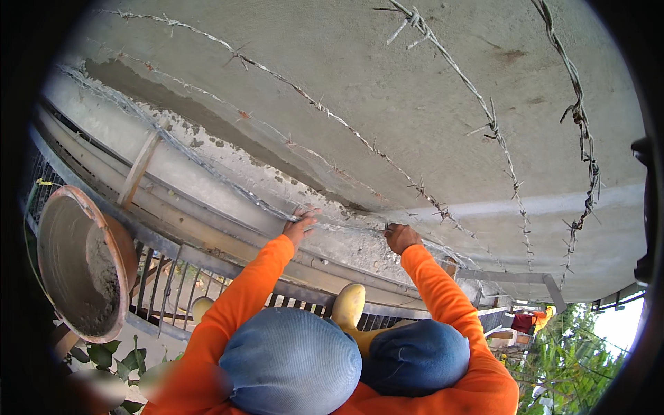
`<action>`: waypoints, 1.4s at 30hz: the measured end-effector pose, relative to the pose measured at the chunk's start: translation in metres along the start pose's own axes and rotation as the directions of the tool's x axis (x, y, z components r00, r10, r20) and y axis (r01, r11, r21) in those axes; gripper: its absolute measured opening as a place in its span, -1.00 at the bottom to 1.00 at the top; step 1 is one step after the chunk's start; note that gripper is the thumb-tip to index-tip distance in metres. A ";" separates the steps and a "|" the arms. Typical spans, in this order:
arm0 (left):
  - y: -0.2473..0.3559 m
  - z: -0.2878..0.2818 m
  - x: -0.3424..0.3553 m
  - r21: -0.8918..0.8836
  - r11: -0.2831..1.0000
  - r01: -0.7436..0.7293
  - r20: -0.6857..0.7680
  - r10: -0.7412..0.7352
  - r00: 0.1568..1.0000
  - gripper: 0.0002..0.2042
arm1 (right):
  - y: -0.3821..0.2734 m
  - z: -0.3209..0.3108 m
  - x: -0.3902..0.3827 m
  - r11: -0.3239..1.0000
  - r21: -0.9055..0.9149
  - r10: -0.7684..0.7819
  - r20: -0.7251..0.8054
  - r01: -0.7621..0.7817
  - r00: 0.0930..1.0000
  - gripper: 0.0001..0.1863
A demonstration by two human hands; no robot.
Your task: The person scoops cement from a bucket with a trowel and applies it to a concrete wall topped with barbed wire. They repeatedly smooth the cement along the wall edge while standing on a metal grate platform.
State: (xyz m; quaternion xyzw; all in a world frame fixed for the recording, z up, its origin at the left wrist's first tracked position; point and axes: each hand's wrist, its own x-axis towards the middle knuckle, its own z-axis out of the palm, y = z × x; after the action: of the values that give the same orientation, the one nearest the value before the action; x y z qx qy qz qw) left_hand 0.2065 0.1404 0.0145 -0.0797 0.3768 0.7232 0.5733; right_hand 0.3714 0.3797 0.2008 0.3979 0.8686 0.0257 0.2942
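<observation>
My left hand (302, 223) rests with fingers spread on the rough top edge of a grey concrete wall (387, 97), touching a thin wire strand (207, 169) that runs along that edge. My right hand (400, 236) is closed in a fist a little to the right, apparently gripping the same strand. Both arms wear orange sleeves. My knees in blue jeans (290, 360) fill the lower middle, with a yellow boot (348, 304) between them on a metal railing (173, 277).
Lines of barbed wire (484, 117) cross above the wall. A round pan (55, 235) with grey mortar sits at the left on the railing. Green plants (567, 353) and another person in orange (539, 319) are far below at the right.
</observation>
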 end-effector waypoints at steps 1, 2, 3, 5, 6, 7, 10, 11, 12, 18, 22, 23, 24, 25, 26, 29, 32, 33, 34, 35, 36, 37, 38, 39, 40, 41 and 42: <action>0.000 0.000 0.000 0.011 1.000 -0.009 0.015 0.009 1.000 -0.53 | -0.004 0.000 0.001 1.000 -0.024 0.020 0.011 -0.019 1.000 -0.52; 0.000 0.000 0.001 0.025 1.000 -0.012 0.022 0.012 1.000 -0.53 | -0.008 0.000 0.000 1.000 -0.022 0.012 -0.008 -0.012 1.000 -0.53; 0.000 0.000 0.002 0.039 0.999 -0.016 0.033 0.015 0.999 -0.53 | -0.012 0.000 0.000 1.000 -0.023 0.020 -0.020 -0.020 1.000 -0.55; 0.000 0.000 0.003 0.028 0.999 -0.019 0.037 0.018 0.999 -0.53 | -0.018 -0.001 -0.001 1.000 -0.008 0.019 -0.038 -0.019 0.999 -0.56; 0.000 0.000 0.003 0.021 1.000 -0.019 0.038 0.018 0.999 -0.54 | -0.022 -0.001 -0.002 1.000 0.008 0.009 -0.040 -0.009 0.999 -0.57; 0.000 0.000 0.003 0.015 1.000 -0.017 0.033 0.017 0.999 -0.55 | -0.023 -0.002 -0.002 1.000 0.018 0.025 -0.029 -0.024 0.999 -0.57; 0.000 0.000 0.001 0.009 1.000 -0.013 0.022 0.013 1.000 -0.57 | -0.024 -0.008 -0.004 0.995 0.100 0.013 -0.033 -0.010 0.999 -0.59; 0.000 0.000 0.001 0.016 1.000 -0.018 0.027 0.018 0.999 -0.58 | -0.022 -0.011 -0.005 0.992 0.124 -0.012 -0.058 0.019 0.998 -0.59; 0.001 -0.001 0.001 0.030 0.999 -0.032 0.036 0.031 0.999 -0.59 | -0.018 -0.013 -0.007 0.987 0.158 -0.028 -0.062 0.038 0.998 -0.59; 0.001 0.001 0.003 0.034 0.999 -0.030 0.015 0.030 0.999 -0.59 | -0.008 -0.012 -0.008 0.978 0.193 -0.067 -0.053 0.076 0.996 -0.57; 0.000 0.001 0.005 0.002 1.000 -0.009 0.025 0.009 1.000 -0.57 | -0.016 -0.003 0.018 0.993 0.116 -0.017 0.013 0.016 1.000 -0.54; 0.000 0.000 0.005 0.009 1.000 -0.014 0.023 0.014 1.000 -0.56 | -0.017 -0.001 0.024 0.993 0.119 -0.012 0.023 0.009 1.000 -0.53; 0.000 -0.001 0.004 0.026 1.000 -0.007 0.009 0.006 1.000 -0.55 | -0.015 -0.003 0.028 0.988 0.149 -0.034 0.005 0.033 0.999 -0.52; 0.001 -0.002 0.004 0.027 0.999 -0.024 0.029 0.023 0.999 -0.54 | -0.013 -0.003 0.030 0.983 0.171 -0.066 0.000 0.065 0.998 -0.51; 0.001 -0.002 0.004 0.036 0.999 -0.031 0.041 0.030 0.999 -0.52 | -0.011 -0.004 0.032 0.973 0.205 -0.103 -0.010 0.102 0.995 -0.51; 0.002 -0.001 0.004 0.018 1.000 -0.016 0.037 0.015 0.999 -0.51 | -0.012 -0.005 0.033 0.954 0.258 -0.152 -0.029 0.154 0.988 -0.50; 0.002 0.001 0.004 0.000 1.000 0.000 0.047 0.000 0.999 -0.55 | -0.026 0.002 0.039 0.964 0.227 -0.141 0.005 0.136 0.990 -0.51; 0.002 0.001 0.003 0.007 1.000 -0.004 0.033 0.004 0.999 -0.56 | -0.030 0.005 0.044 0.968 0.208 -0.146 0.012 0.140 0.989 -0.51; 0.003 0.002 0.002 0.000 1.000 -0.004 0.042 0.004 0.999 -0.57 | -0.034 0.008 0.050 0.971 0.191 -0.153 0.022 0.146 0.988 -0.50; 0.003 0.002 0.000 0.010 1.000 -0.009 0.037 0.009 0.999 -0.58 | -0.036 0.014 0.054 0.967 0.205 -0.161 0.018 0.154 0.987 -0.50; 0.004 0.001 -0.001 0.037 0.999 -0.010 0.020 0.009 1.000 -0.59 | -0.035 0.019 0.060 0.968 0.200 -0.160 0.037 0.149 0.986 -0.50; 0.006 0.001 -0.002 0.029 1.000 -0.013 0.033 0.012 0.999 -0.59 | -0.030 0.024 0.063 0.963 0.199 -0.190 0.016 0.183 0.982 -0.50; 0.006 0.002 -0.003 0.028 1.000 -0.012 0.035 0.011 0.999 -0.58 | -0.023 0.029 0.066 0.965 0.196 -0.180 0.014 0.174 0.984 -0.50; 0.007 0.002 -0.004 0.038 0.999 -0.014 0.037 0.013 0.999 -0.58 | -0.015 0.033 0.068 0.971 0.198 -0.145 0.026 0.137 0.989 -0.50; 0.007 0.003 -0.004 0.023 1.000 -0.013 0.036 0.012 0.999 -0.57 | -0.006 0.037 0.070 0.969 0.173 -0.181 0.006 0.178 0.983 -0.50; 0.008 0.004 -0.005 0.022 1.000 -0.014 0.034 0.014 0.999 -0.57 | 0.001 0.040 0.070 0.969 0.156 -0.192 0.002 0.190 0.981 -0.50; 0.007 0.004 -0.005 0.030 0.999 -0.018 0.025 0.017 1.000 -0.56 | 0.007 0.042 0.071 0.970 0.135 -0.203 -0.004 0.202 0.979 -0.51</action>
State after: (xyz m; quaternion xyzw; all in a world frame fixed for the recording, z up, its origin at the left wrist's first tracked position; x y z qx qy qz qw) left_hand 0.2030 0.1390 0.0232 -0.0587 0.3813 0.7233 0.5727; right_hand 0.3619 0.4263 0.1335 0.3263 0.9029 -0.0650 0.2720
